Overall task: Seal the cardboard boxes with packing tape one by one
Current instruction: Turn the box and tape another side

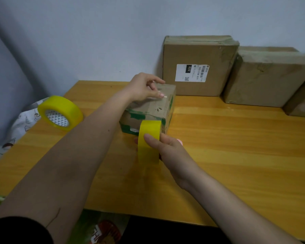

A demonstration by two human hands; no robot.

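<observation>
A person works at a wooden tabletop (218, 138), taping shut a small cardboard box (148, 110) with green printing that stands near the middle, toward the wall. The left hand (144, 87) rests on the box top, its fingers (159, 94) loosely curled and pressing what appears to be the clear end of a tape strip against the cardboard. The right hand (165, 147) grips a yellow tape roll (149, 140) held upright just in front of the box's near face, thumb across its outer band.

By the look of it, the strip runs over the top but is not yet cut, so this box is only part sealed. Three larger boxes stand along the wall to the right: a labelled box (197, 66), a second box (264, 76) and a third box (301, 101) cut off by the frame edge; the first two show tape on their edges. A spare tape roll (60, 112) lies at the table's left edge. Count: four boxes, two rolls
</observation>
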